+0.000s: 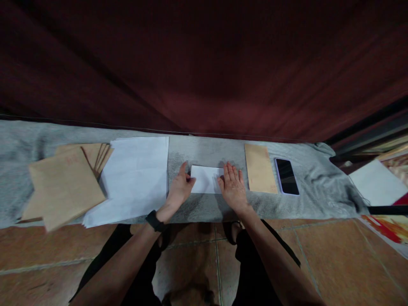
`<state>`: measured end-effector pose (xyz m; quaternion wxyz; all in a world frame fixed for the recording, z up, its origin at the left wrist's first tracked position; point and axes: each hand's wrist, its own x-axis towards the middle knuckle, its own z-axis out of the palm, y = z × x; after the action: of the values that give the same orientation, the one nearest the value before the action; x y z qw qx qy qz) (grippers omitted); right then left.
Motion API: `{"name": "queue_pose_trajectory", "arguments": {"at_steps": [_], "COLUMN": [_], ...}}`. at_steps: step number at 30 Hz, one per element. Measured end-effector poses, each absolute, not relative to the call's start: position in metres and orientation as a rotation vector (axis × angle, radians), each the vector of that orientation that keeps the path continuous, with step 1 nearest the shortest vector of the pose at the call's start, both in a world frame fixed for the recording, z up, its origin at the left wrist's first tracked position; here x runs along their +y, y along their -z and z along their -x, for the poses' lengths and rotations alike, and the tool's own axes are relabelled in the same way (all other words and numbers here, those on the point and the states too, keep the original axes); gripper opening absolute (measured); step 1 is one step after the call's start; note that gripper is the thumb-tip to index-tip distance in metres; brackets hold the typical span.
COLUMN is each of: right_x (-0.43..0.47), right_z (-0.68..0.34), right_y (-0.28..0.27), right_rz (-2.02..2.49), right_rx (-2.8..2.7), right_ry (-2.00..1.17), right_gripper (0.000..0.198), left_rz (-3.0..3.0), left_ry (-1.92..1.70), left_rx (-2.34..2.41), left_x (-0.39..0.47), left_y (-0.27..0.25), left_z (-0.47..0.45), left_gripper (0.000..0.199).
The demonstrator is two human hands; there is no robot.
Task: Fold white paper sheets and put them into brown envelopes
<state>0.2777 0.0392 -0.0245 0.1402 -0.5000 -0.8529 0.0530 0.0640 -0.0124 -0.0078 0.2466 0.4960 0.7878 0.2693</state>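
A folded white sheet of paper lies lengthwise on the grey cloth between my hands. At its left edge is my left hand, its index finger stretched away from me and its thumb at the paper's edge; the other fingers are partly hidden. My right hand rests flat over the paper's right end with fingers extended. Just right of it lies a brown envelope with small red print. To the left of my left hand is a stack of white paper sheets.
Several brown envelopes are piled at the far left, some over the front edge. A phone in a purple case lies right of the single envelope. Dark red cloth hangs behind the narrow grey-covered surface. Papers sit at far right.
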Motion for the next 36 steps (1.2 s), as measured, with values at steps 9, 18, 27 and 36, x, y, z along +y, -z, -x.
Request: {"name": "queue_pose_trajectory", "arguments": {"at_steps": [9,18,27,36], "right_x": [0.004,0.015,0.027,0.028], "right_z": [-0.249,-0.263,-0.280,-0.275], "right_y": [0.029,0.033,0.035,0.027], "right_rz": [1.147,1.315,1.404,1.472], "right_rx": [-2.675,-2.593,-2.524,-2.514], "right_ry": [-0.276,-0.129,-0.129,-0.148], "right_gripper": [0.058,0.058,0.061,0.063], "left_rz": [-2.086,-2.173,-2.060,-1.703], "left_ry": [-0.543,-0.457,-0.457,-0.707], "left_rx": [2.102,2.108,2.271,2.197], "left_x": [-0.023,-0.023,-0.027,-0.018], "left_y": [0.010,0.027,0.027,0.003], "left_z": [-0.113,-0.113,-0.092,-0.077], "left_gripper": [0.055,0.067,0.067,0.059]}}
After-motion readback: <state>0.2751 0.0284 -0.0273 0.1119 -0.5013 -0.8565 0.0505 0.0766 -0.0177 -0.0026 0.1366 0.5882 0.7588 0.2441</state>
